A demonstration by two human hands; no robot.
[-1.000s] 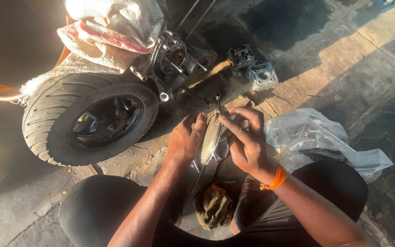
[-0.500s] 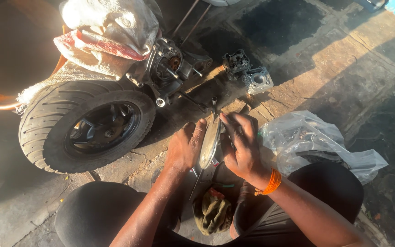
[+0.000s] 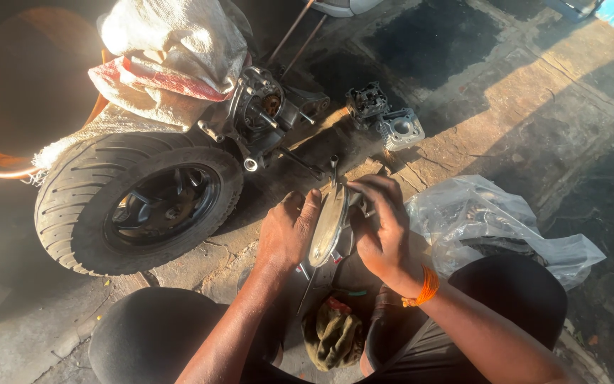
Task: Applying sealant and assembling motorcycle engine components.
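Note:
A thin, round metal engine part [image 3: 329,225] stands on edge between my hands, shiny in the sunlight. My left hand [image 3: 289,229] presses flat against its left face. My right hand [image 3: 384,231] curls over its right side, fingers gripping the top rim, an orange band at the wrist. A slim metal tool [image 3: 333,169] sticks up just beyond the part. Both hands hover low over the stone floor between my knees.
A small black scooter wheel [image 3: 136,203] with an exposed engine block [image 3: 264,114] lies to the left, a white sack [image 3: 168,53] draped over it. Two loose engine castings [image 3: 385,117] sit beyond. A clear plastic bag of parts [image 3: 492,227] lies right; a dirty rag [image 3: 332,331] is between my legs.
The view shifted slightly. My hands stay on the metal part; the right hand's fingers have closed further over its top edge.

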